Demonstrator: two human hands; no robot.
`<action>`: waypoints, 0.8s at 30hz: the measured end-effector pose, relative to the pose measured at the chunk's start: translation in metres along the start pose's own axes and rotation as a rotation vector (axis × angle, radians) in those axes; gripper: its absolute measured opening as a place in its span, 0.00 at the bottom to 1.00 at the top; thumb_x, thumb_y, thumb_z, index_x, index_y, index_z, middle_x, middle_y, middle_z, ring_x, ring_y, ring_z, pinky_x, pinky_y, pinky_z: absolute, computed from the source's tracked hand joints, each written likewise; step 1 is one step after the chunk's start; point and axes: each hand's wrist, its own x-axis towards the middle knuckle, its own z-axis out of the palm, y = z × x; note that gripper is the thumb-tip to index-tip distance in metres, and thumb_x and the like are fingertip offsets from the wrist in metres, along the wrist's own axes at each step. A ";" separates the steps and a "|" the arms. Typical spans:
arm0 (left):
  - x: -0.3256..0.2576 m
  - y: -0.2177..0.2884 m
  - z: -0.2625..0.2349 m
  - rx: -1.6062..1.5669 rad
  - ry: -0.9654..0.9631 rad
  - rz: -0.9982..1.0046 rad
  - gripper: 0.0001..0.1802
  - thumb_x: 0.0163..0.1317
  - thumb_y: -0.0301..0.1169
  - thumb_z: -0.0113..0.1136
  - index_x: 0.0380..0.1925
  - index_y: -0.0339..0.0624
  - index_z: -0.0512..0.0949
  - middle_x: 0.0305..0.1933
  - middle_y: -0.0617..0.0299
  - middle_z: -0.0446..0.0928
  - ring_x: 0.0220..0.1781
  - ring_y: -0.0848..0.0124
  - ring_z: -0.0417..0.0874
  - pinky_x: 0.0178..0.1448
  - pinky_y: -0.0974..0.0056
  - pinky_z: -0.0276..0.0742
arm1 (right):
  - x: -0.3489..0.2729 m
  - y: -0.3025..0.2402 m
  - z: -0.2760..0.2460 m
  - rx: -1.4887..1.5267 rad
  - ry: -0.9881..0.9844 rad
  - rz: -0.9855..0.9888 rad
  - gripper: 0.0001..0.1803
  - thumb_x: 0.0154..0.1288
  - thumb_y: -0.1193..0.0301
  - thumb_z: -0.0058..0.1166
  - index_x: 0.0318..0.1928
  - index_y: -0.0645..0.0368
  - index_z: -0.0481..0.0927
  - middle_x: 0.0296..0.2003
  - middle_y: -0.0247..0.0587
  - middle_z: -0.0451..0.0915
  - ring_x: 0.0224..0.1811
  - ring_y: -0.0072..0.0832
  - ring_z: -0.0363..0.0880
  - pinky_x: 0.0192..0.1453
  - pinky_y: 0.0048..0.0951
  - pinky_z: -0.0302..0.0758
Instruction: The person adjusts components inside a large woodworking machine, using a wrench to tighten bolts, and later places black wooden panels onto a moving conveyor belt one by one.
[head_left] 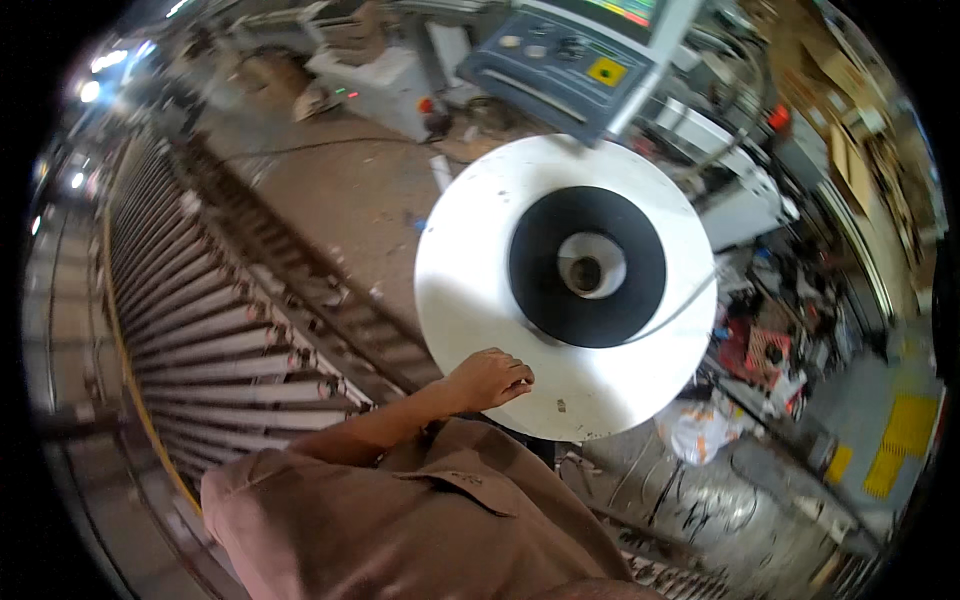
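We had one step before us that we could judge only loosely: tending the black roll (540, 285), which lay flat around a pale core (607, 262) on the big white disc (465, 245), with a thin strand (685, 308) leading off its near side toward the right. Our left hand (488, 380) was at the disc's near edge, short of the roll, its fingers loosely curled with the back of the hand upward; we saw nothing in its grasp, though we could not tell whether the fingertips met or pinched something small, or whether they touched the surface. Our right hand was out of view, so we could not tell its state. As we judged it, reaching for the roll from there called for going forward across the disc and keeping the strand free. Beyond the far rim, the corner of a dark control panel (555, 70) overlapped the disc in our view and seemed to narrow access on that side. A roller conveyor (220, 350) ran along our left; to the right, a heap of clutter (770, 330) and a white plastic bag (695, 432) crowded the floor near the disc, leaving awkward footing there.
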 end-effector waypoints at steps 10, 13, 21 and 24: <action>0.000 -0.025 -0.013 -0.018 -0.022 0.063 0.13 0.80 0.43 0.62 0.47 0.46 0.86 0.43 0.58 0.88 0.47 0.56 0.89 0.60 0.49 0.82 | 0.041 -0.031 -0.046 -0.106 0.049 -0.047 0.18 0.81 0.57 0.54 0.53 0.60 0.83 0.41 0.64 0.87 0.44 0.57 0.90 0.55 0.61 0.84; 0.016 -0.061 -0.032 -0.046 0.007 0.192 0.13 0.79 0.43 0.62 0.46 0.46 0.86 0.44 0.60 0.89 0.46 0.56 0.89 0.58 0.49 0.82 | 0.054 -0.071 -0.039 -0.116 0.047 -0.016 0.18 0.81 0.57 0.54 0.53 0.60 0.84 0.40 0.64 0.87 0.43 0.57 0.90 0.55 0.61 0.84; -0.031 -0.252 -0.145 -0.245 0.081 0.072 0.16 0.81 0.45 0.60 0.49 0.47 0.89 0.47 0.56 0.91 0.49 0.53 0.89 0.61 0.47 0.82 | 0.098 -0.240 0.022 -0.190 -0.020 0.158 0.18 0.81 0.57 0.54 0.52 0.59 0.84 0.38 0.63 0.88 0.42 0.57 0.90 0.55 0.60 0.85; -0.068 -0.333 -0.201 -0.256 0.225 0.016 0.18 0.82 0.47 0.60 0.49 0.46 0.89 0.47 0.56 0.91 0.45 0.53 0.90 0.54 0.47 0.84 | 0.102 -0.311 0.050 -0.223 -0.071 0.196 0.18 0.81 0.56 0.54 0.52 0.59 0.84 0.37 0.63 0.88 0.42 0.57 0.90 0.55 0.60 0.85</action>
